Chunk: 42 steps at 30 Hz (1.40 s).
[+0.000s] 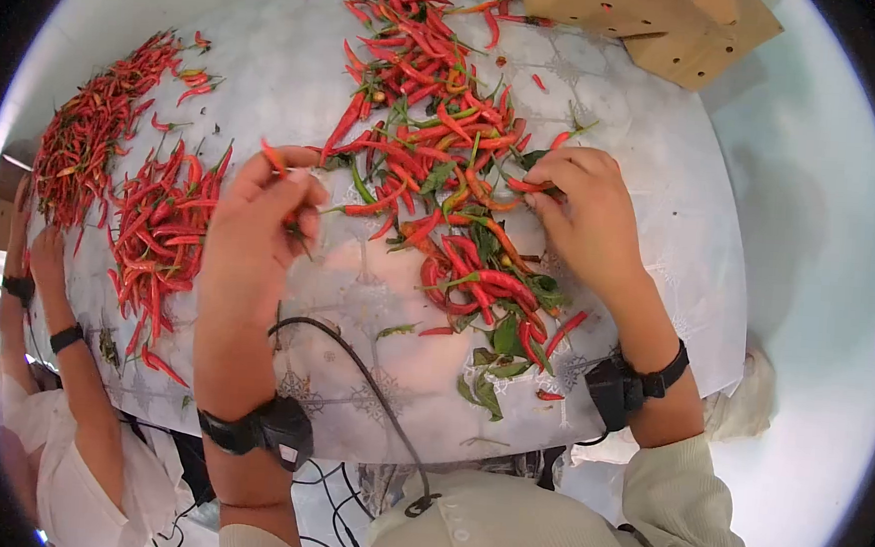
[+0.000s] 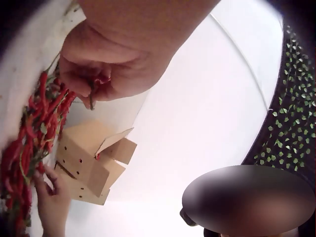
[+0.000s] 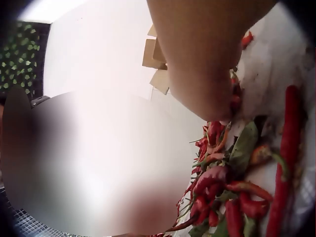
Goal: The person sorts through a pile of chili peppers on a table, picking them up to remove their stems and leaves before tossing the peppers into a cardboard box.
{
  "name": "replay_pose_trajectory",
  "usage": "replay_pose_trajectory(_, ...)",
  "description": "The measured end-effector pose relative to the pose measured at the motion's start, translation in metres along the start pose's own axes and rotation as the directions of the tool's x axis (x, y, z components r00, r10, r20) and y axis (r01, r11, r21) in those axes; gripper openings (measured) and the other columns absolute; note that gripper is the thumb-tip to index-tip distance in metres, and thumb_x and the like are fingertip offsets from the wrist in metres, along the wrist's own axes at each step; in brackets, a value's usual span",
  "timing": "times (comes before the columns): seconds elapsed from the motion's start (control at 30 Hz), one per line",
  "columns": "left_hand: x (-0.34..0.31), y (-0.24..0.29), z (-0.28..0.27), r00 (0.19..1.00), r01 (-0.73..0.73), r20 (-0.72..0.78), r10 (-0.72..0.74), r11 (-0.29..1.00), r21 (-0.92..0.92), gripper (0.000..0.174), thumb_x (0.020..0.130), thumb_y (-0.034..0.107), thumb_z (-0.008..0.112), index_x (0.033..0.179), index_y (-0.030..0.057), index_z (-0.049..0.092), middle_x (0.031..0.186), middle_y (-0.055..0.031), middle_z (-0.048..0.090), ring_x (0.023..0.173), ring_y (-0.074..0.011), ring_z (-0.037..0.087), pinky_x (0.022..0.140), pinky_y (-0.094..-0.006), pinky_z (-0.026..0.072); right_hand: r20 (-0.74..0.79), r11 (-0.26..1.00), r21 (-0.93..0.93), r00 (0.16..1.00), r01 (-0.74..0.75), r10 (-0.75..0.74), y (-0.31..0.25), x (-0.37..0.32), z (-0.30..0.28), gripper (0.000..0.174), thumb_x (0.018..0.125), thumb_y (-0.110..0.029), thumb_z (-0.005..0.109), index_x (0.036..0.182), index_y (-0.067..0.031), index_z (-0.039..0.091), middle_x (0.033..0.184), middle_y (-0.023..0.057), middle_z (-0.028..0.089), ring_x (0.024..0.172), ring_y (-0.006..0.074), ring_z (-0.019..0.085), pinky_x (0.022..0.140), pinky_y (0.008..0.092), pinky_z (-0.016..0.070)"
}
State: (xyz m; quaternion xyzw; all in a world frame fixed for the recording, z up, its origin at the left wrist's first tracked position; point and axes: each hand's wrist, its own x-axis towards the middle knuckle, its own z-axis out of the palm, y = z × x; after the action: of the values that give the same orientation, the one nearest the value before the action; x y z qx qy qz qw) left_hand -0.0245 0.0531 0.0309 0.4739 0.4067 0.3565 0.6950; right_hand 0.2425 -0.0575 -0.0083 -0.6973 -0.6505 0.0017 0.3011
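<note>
My left hand (image 1: 250, 227) is over the table, left of the main pile, with fingers curled round red chili peppers (image 1: 273, 159); one sticks up past the index finger. In the left wrist view, a stem (image 2: 92, 94) pokes out below the curled fingers. At the pile's right edge, my right hand (image 1: 596, 218) pinches a red chili pepper (image 1: 521, 185) between thumb and fingertips. The main pile of chili peppers (image 1: 482, 276), mixed with green leaves (image 1: 506, 335), lies between both hands. In the right wrist view, the hand's back hides most of its grip.
A smaller heap of chili peppers (image 1: 159, 241) lies left of my left hand, with a larger heap (image 1: 95, 137) beyond. Another person's hands (image 1: 47, 262) reach in there. A cardboard box (image 1: 663, 27) stands at the back right. A black cable (image 1: 371, 380) crosses the patterned tablecloth (image 1: 346, 288).
</note>
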Motion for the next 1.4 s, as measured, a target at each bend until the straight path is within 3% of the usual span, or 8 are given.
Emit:
replay_pose_trajectory(0.33,0.016,0.011,-0.056,0.908,-0.199,-0.309,0.284,0.939,0.279,0.021,0.091,0.014,0.053,0.11,0.0044,0.056,0.085,0.0005,0.06,0.061,-0.002,0.048,0.052,-0.0163,0.0358,0.196,0.609,0.677,0.899,-0.413,0.391,-0.026,-0.01,-0.014,0.029,0.087,-0.026,0.063,0.105,-0.0038,0.059,0.085,0.0039,0.068,0.07,0.0071,0.058,0.084,0.0286,0.0417)
replay_pose_trajectory(0.6,0.018,0.016,-0.09,0.791,-0.113,-0.446,0.418,0.817,0.565,0.035,0.089,0.017,0.056,0.121,0.0025,0.052,0.096,-0.0035,0.061,0.071,-0.0084,0.054,0.059,-0.0209,0.0443,0.413,0.166,0.852,0.832,-0.497,0.371,-0.025,-0.009,-0.02,0.028,0.092,-0.017,0.055,0.116,-0.0008,0.052,0.097,0.0117,0.064,0.076,0.0123,0.06,0.069,0.0251,0.0496)
replay_pose_trajectory(0.8,0.02,0.013,-0.091,0.551,0.208,-0.259,0.793,0.17,0.963,0.046,0.087,0.016,0.059,0.128,-0.0006,0.046,0.129,-0.0144,0.049,0.103,-0.0211,0.056,0.087,-0.0317,0.0445,0.428,0.117,0.853,0.808,-0.509,0.405,-0.027,-0.012,-0.022,0.023,0.093,-0.016,0.053,0.11,-0.0002,0.054,0.094,0.0114,0.065,0.075,0.0123,0.06,0.067,0.0251,0.0499)
replay_pose_trajectory(0.9,0.013,0.017,-0.07,0.567,0.069,-0.252,0.785,0.259,0.963,0.044,0.086,0.017,0.061,0.126,0.0028,0.049,0.121,-0.0113,0.055,0.099,-0.0175,0.057,0.082,-0.0289,0.046,0.424,0.163,0.837,0.808,-0.522,0.409,-0.028,-0.01,-0.022,0.02,0.092,-0.017,0.054,0.104,-0.0008,0.056,0.09,0.0097,0.065,0.073,0.0115,0.059,0.066,0.0239,0.0487)
replay_pose_trajectory(1.03,0.0,0.004,-0.007,0.948,-0.238,-0.03,0.316,0.772,0.59,0.04,0.082,0.017,0.067,0.119,0.0068,0.054,0.102,-0.0027,0.059,0.088,-0.011,0.057,0.071,-0.0242,0.0469,0.472,0.253,0.79,0.816,-0.559,0.333,-0.039,-0.014,-0.021,0.02,0.089,-0.018,0.06,0.098,-0.0007,0.058,0.086,0.007,0.066,0.069,0.0078,0.058,0.06,0.0216,0.046)
replay_pose_trajectory(1.17,-0.018,-0.027,0.042,0.9,-0.28,0.419,0.118,0.894,0.349,0.03,0.085,0.011,0.064,0.112,0.0057,0.055,0.093,-0.0028,0.059,0.081,-0.0088,0.058,0.066,-0.0214,0.0478,0.454,0.375,0.791,0.874,-0.484,0.171,-0.058,-0.022,-0.014,0.015,0.087,-0.015,0.062,0.092,-0.0006,0.059,0.079,0.0032,0.064,0.068,0.0048,0.056,0.058,0.0209,0.0444)
replay_pose_trajectory(1.3,-0.025,-0.017,0.045,0.844,0.02,0.523,-0.123,0.98,0.197,0.023,0.087,0.008,0.062,0.107,0.0007,0.053,0.094,-0.0022,0.058,0.085,-0.0087,0.056,0.072,-0.0238,0.0477,0.474,0.439,0.761,0.871,-0.478,0.126,-0.066,-0.026,-0.011,0.014,0.087,-0.014,0.062,0.09,-0.001,0.06,0.076,0.0018,0.063,0.066,0.0045,0.055,0.058,0.0208,0.0441)
replay_pose_trajectory(1.4,-0.022,-0.016,0.041,0.847,-0.082,0.528,-0.063,0.966,0.247,0.019,0.088,0.008,0.062,0.103,0.0006,0.054,0.093,-0.0023,0.058,0.085,-0.0084,0.057,0.072,-0.0238,0.0482,0.474,0.493,0.738,0.874,-0.461,0.106,-0.066,-0.027,-0.009,0.014,0.087,-0.015,0.063,0.091,-0.0015,0.061,0.077,0.0022,0.062,0.066,0.005,0.054,0.058,0.0213,0.0441)
